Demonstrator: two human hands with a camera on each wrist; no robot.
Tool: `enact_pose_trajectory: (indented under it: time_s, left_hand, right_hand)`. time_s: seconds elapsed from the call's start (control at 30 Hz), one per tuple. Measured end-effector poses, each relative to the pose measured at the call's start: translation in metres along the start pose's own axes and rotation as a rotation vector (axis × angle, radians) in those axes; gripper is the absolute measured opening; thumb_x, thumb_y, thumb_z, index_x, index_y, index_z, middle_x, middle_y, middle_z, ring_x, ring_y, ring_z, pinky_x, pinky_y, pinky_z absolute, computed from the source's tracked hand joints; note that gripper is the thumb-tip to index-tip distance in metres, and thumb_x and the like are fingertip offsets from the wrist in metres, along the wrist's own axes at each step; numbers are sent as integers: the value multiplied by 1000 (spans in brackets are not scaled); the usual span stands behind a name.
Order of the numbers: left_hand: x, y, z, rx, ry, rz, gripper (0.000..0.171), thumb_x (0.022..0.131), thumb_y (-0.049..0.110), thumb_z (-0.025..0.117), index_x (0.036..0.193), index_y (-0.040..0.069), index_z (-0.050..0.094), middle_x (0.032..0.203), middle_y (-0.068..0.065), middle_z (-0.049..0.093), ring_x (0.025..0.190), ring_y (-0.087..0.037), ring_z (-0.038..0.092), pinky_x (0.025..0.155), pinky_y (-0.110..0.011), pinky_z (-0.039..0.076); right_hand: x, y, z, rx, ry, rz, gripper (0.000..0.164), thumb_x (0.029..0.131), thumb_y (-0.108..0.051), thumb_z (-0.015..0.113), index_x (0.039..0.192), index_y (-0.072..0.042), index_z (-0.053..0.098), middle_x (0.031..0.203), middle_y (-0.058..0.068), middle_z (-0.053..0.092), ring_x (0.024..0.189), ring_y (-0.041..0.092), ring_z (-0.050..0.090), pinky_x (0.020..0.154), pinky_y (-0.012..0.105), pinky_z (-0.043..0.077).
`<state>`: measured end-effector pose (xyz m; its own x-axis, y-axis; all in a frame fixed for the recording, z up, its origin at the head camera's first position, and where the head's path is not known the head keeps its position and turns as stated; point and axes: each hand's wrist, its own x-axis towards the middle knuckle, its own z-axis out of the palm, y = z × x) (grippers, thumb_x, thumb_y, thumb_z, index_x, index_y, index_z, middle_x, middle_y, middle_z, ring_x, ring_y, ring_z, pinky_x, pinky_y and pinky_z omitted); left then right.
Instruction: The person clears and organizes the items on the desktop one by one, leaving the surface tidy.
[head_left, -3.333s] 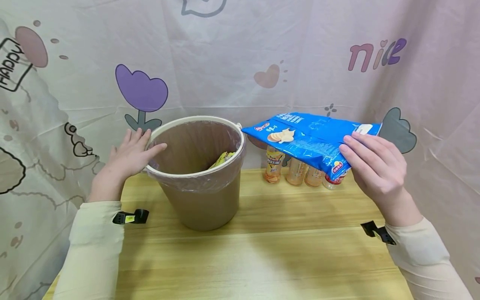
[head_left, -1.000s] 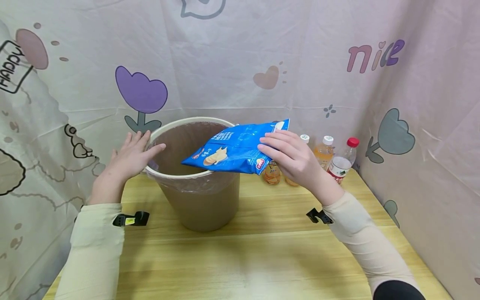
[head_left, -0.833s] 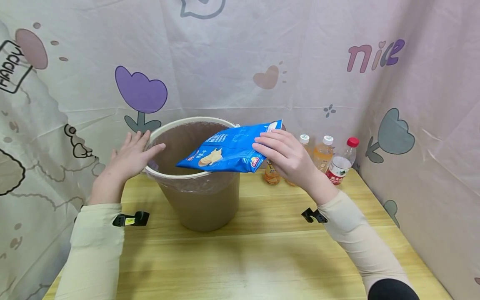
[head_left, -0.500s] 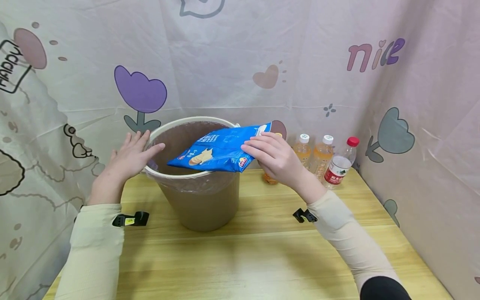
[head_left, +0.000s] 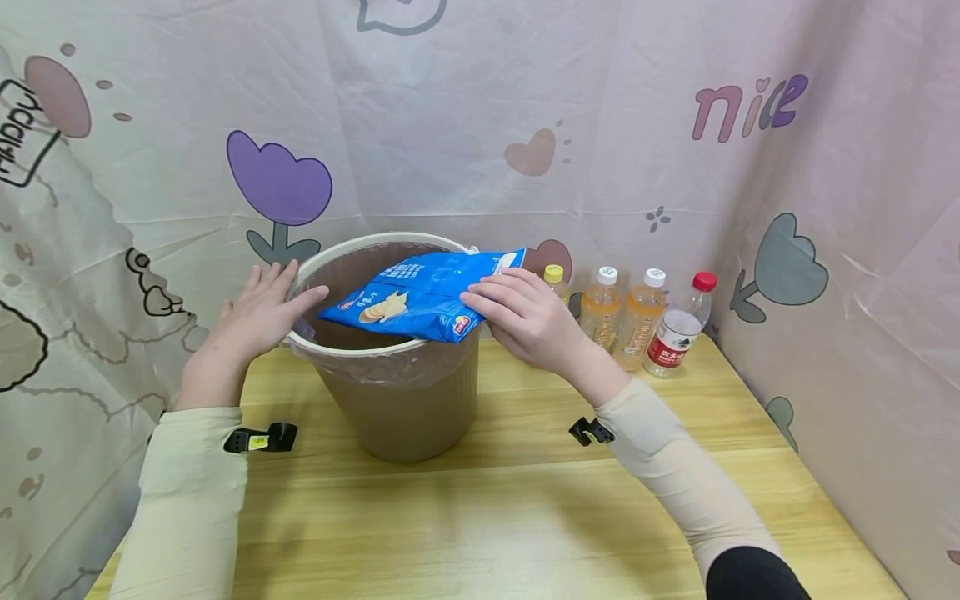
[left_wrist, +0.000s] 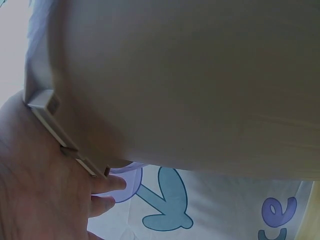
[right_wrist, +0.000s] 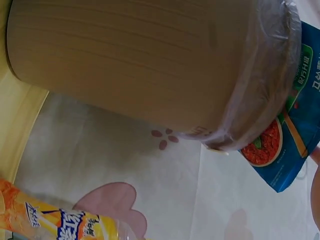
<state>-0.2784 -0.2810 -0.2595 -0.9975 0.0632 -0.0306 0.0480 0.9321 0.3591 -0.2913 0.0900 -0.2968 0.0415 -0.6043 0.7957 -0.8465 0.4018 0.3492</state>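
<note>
A blue chip bag [head_left: 423, 292] lies slanted over the right part of a brown trash bin's [head_left: 408, 417] mouth, its left corner inside the rim. My right hand [head_left: 528, 321] pinches the bag's right end, fingers on top and the thumb out of sight. In the right wrist view the bag's underside [right_wrist: 285, 155] shows beside the lined rim, and a bit of the hand [right_wrist: 316, 195] appears at the edge. My left hand [head_left: 251, 317] rests on the bin's left rim with fingers spread; the left wrist view shows its palm [left_wrist: 45, 175] against the rim. The bag covers part of the bin's inside.
A clear plastic liner [head_left: 427, 367] folds over the bin's rim. Several bottles stand at the back right of the wooden table [head_left: 480, 533], among them a red-capped bottle [head_left: 678, 329] and a yellow-capped bottle [head_left: 555, 279]. A printed curtain [head_left: 420, 125] hangs behind and at both sides.
My right hand has carried the chip bag leftward from above the bottles to over the bin's mouth. The bottles are now uncovered, and a yellow packet in the bin is hidden. My left hand stays put.
</note>
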Motion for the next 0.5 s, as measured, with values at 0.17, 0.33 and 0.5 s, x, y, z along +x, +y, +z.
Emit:
enact_pose_trajectory:
  time_s: [0.17,0.33,0.5]
  left_hand:
    - [0,0,0,-4,2,0,94,93,74,21,156,10,-8,158,-27,-17,144,-45,-25,104,-81,-7]
    - [0,0,0,-6,-4,-2,95,92,75,20,156,10,-9,158,-26,-18,144,-45,-26,104,-80,-7]
    - [-1,1,0,-5,-9,-4,94,93,75,19,155,11,-10,158,-26,-19,144,-44,-26,104,-81,-7]
  right_hand:
    - [2,-2,7,15,5,-3,30,94,-16,60,122,-6,67,116,9,72,110,26,67,101,45,51]
    - [1,-4,14,38,-4,11,35,92,-20,65,124,-6,65,120,10,70,113,27,65,103,45,50]
    - [2,-5,19,27,-22,20,40,93,-25,65,128,-5,63,124,10,68,116,27,64,105,46,48]
